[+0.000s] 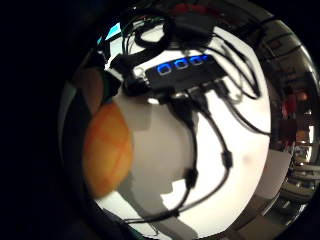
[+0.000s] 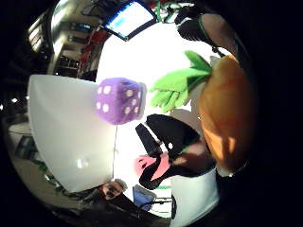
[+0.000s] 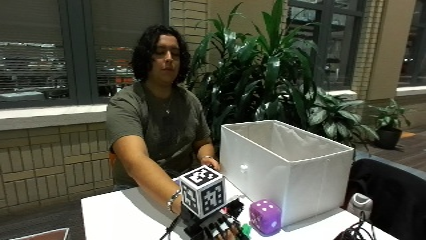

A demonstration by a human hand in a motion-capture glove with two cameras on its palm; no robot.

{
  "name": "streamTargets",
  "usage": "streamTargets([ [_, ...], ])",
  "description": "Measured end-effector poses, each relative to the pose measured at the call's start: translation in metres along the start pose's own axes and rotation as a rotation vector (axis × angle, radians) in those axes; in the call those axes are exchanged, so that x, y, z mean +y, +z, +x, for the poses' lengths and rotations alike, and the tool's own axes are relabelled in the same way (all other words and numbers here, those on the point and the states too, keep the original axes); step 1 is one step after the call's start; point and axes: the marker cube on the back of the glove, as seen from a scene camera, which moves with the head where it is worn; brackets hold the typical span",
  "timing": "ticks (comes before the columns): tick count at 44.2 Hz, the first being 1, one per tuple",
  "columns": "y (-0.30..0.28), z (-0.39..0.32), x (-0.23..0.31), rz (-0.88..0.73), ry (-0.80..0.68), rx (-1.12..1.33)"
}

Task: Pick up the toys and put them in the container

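Note:
My gloved right hand [image 3: 214, 229] is low over the white table's near edge, its fingers [image 2: 168, 135] curled round an orange plush carrot [image 2: 226, 120]. The carrot's green leaves [image 2: 176, 86] stick out toward a purple plush die [image 3: 265, 217] with white dots. The die [image 2: 119, 100] sits on the table against the front wall of the white container [image 3: 293, 170], just right of my hand. In the little finger side palm view the carrot [image 1: 107, 149] lies close against the palm. A bit of green [image 3: 245, 229] shows beside the hand in the outside view.
The open-topped container [image 2: 66, 137] stands at the table's right. A black hub with blue lights [image 1: 182, 70] and several black cables [image 1: 222, 150] lie on the table [image 1: 165, 150]. The person's bare left hand [image 3: 208, 161] rests behind the container's corner. A monitor [image 2: 129, 19] stands farther off.

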Motion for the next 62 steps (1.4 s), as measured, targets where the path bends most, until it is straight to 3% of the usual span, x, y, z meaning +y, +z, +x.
streamTargets([
  [10, -0.018, 0.007, 0.007, 0.239, -0.085, -0.004],
  [17, -0.108, 0.003, 0.049, 0.370, -0.193, -0.081],
  [26, -0.241, -0.112, 0.150, 0.504, -0.540, -0.103],
  [34, -0.329, -0.235, 0.183, 0.602, -0.788, -0.073],
  [38, -0.358, -0.289, 0.190, 0.519, -0.878, -0.245],
  [44, -0.367, -0.347, 0.154, 0.463, -0.724, -0.281],
  [49, -0.350, -0.361, 0.131, 0.460, -0.852, -0.183],
  [62, -0.315, -0.290, 0.089, 0.278, -0.726, -0.005],
])
